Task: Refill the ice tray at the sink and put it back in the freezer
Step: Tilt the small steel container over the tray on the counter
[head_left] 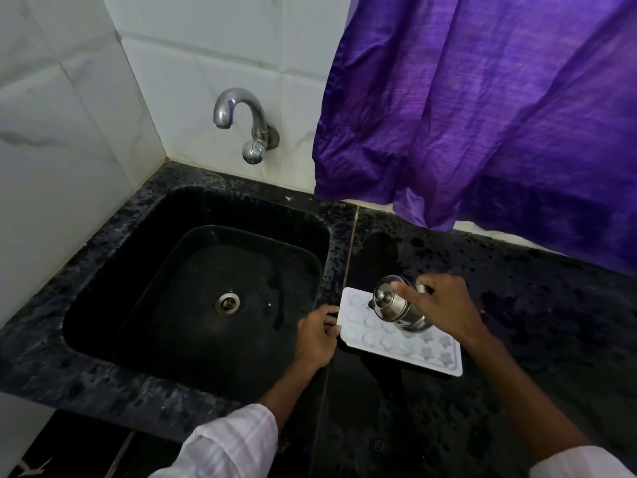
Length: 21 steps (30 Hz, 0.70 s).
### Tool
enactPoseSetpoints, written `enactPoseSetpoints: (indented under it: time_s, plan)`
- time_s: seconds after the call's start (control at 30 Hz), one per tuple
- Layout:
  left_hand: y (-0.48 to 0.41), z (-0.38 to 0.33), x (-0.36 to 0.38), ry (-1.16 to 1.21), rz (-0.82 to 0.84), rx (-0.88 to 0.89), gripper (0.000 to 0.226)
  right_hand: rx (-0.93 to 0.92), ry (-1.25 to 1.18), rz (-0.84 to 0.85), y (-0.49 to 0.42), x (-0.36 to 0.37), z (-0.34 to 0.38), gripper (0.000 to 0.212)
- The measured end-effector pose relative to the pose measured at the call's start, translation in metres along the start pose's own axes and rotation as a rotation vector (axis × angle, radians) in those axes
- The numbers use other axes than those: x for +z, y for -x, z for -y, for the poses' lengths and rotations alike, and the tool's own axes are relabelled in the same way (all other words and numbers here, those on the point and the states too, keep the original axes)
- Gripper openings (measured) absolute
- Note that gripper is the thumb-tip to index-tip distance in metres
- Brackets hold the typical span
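At far left, black sink (144, 236) under a steel tap (241, 122) on the tiled wall. Just right of the basin, left grip (319, 334), fingers curled on the left edge of the white ice tray (413, 346), flat on the dark bench (534, 305). Above the tray, tilted steel jug (396, 307), spout down, clasped in the right grip (444, 305). Behind, purple curtain (482, 115).
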<state>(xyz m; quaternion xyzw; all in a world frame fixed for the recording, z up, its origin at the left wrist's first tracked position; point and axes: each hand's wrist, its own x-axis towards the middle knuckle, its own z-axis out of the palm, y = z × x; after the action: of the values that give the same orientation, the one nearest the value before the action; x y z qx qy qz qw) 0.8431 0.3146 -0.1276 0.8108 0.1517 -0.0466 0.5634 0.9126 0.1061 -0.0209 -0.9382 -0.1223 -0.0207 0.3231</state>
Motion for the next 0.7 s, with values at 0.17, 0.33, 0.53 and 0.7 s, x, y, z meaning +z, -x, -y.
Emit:
enactPoseSetpoints:
  time_s: [0.17,0.33,0.53,0.7]
  plan:
    - [0.000,0.001,0.000,0.002,0.004,0.006,0.035,-0.038,0.018,-0.017,0.009,0.000,0.002,0.061]
    - [0.000,0.001,-0.001,0.006,0.007,0.016,0.034,-0.033,0.012,-0.018,0.018,0.001,0.000,0.062]
    - [-0.001,0.003,-0.001,0.000,0.008,0.021,0.033,-0.003,0.010,-0.011,0.029,0.002,-0.001,0.062]
    - [-0.001,0.003,-0.001,-0.008,0.018,0.021,0.032,0.023,0.007,-0.017,0.037,-0.001,0.000,0.062]
